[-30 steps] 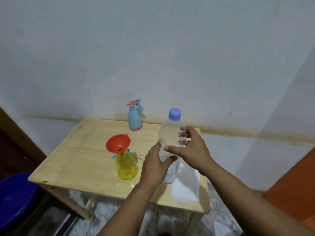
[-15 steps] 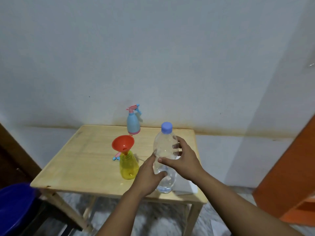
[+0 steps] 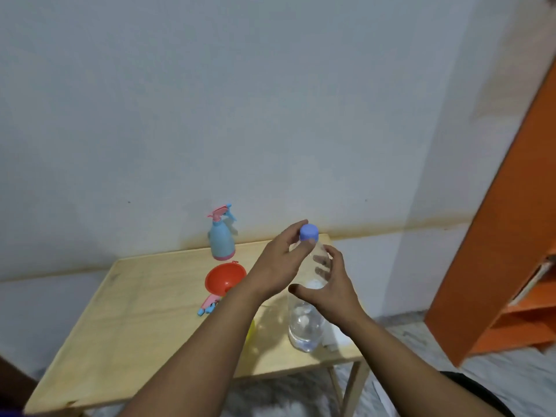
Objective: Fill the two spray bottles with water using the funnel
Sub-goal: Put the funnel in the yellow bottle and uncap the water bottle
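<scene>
The right hand (image 3: 334, 291) is gripping the water bottle (image 3: 305, 320) upright on the table (image 3: 144, 311); the left hand (image 3: 281, 260) is pinching its cap (image 3: 309, 233); steadying the body while twisting seems wise, with the funnel (image 3: 224, 278) sitting just left.

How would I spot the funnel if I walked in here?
Look at the wooden table against the pale wall. In front of the blue spray bottle at the back stands the funnel: a red-orange cone, mouth upward, the only thing of that colour on the tabletop.
</scene>
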